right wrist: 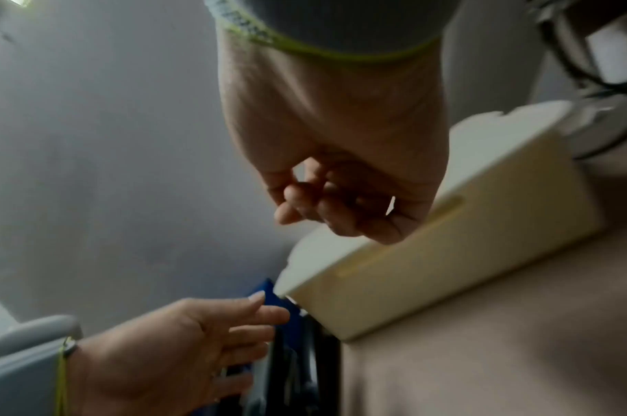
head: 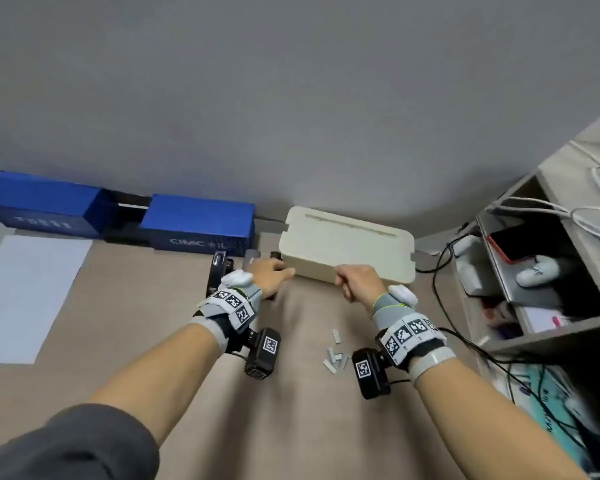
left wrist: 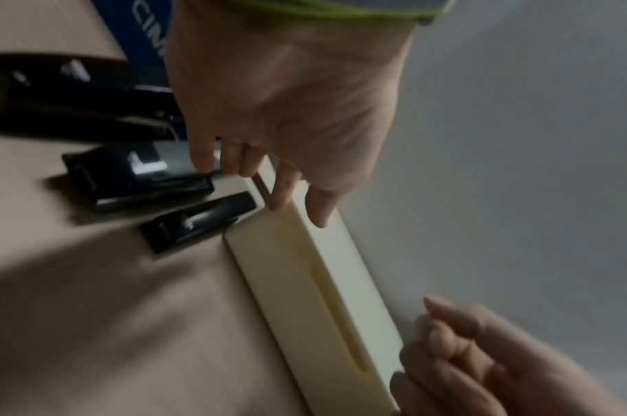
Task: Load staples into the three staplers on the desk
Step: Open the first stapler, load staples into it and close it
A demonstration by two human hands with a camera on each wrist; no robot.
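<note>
At the back of the counter (head: pixel 291 393), against the wall, three black staplers lie side by side between a blue box (head: pixel 198 220) and a cream case (head: pixel 347 247). The left hand (head: pixel 269 271) hovers over them with its grip spread, fingers straight and reaching down; in the left wrist view the fingertips (left wrist: pixel 203 160) sit just at the middle stapler (left wrist: pixel 137 180), though contact cannot be confirmed. The right hand (head: pixel 359 282) is held before the cream case, grip curled loosely on itself; nothing can be seen held in it.

Risks, as judged from this layout:
- The staplers are crowded. The small stapler (left wrist: pixel 197 222) touches the case corner and the large stapler (left wrist: pixel 76 98) lies just beside the blue box, so lifting one may knock or drag its neighbour.
- The loose staple strips (head: pixel 335 356) lie well apart from the staplers, near the right wrist. A sweep of the forearm or wrist camera could scatter or break them.
- Glossy bodies may slip in a light pinch.

Condition of the staplers: all three are black, shiny, of graded size, lying flat and apparently closed. Motion blur prevents a reading of their magazines. The staple strips are short grey pieces in an untidy heap, one lying a little apart.
</note>
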